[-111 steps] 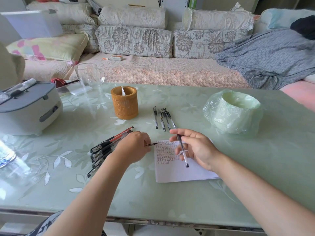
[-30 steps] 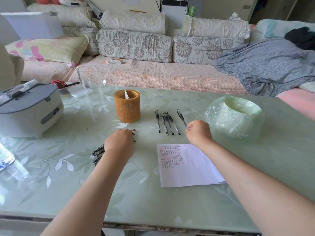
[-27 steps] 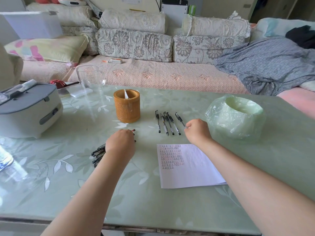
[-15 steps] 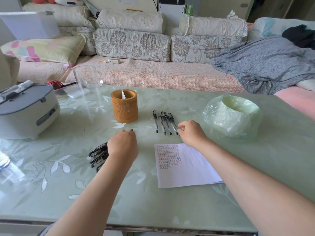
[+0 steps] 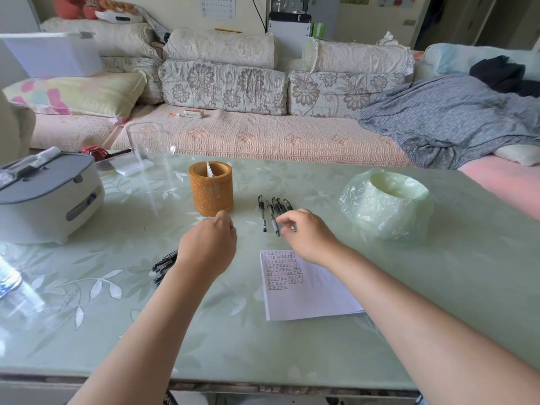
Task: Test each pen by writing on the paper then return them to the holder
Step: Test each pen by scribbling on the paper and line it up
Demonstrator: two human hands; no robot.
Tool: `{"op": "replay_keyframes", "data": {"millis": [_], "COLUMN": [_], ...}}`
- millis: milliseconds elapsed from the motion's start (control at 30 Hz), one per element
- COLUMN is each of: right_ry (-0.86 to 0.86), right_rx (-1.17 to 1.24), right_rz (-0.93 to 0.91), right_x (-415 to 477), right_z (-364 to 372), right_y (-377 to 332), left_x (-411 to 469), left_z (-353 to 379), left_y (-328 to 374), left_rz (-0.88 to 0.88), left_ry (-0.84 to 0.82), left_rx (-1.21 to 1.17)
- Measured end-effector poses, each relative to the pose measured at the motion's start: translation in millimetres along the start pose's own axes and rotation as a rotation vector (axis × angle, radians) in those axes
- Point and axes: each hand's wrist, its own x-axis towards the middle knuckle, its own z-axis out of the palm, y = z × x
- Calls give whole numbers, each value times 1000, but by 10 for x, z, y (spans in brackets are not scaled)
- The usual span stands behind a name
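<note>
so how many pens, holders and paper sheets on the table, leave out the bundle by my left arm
pens in the row by the right hand: 5, going by the caps that show
pen holder: 1
paper sheet: 1
total: 7
</note>
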Motion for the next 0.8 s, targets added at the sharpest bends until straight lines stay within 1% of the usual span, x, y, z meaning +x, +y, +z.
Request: {"op": "replay_keyframes", "data": {"millis": [67,133,200,267,333,433,533,600,667,800], "right_ry": [-43,-137,-268,-358,-368,-346,-349,-323,-269,-127], "right_rx": [92,196,317,383,408,441,459,484,545,729], "right_rz": [-10,3,25,32,22,33,59,99,158,313], "right_x": [-77,-175,-289,-401,-479,-558,-632,-676,-703,-701], "right_z": [3,-1,-6,-4,8,8,-17,-31,-41,-64], "right_y": [-136,-280,-418,-537,-615,-668,-660,-627,-570,-383], "left_x": [-42,-87,-120,-131,-147,-188,-238,-246,-257,-315], "left_z": [-44,-88,-135,-173,-209,-248,-242,-210,-178,-141], "left_y": [17,49,83,107,131,189,233,229,211,203], "left_rz": [29,33,-3,-47,-88,-119,-117,-108,-93,-3], "left_ry": [66,105,128,148,160,133,72,-20,-179,-518], "left_rx": [-227,-436,-614,-775,-916,-1081,-1133,-1114,-1028,-733]}}
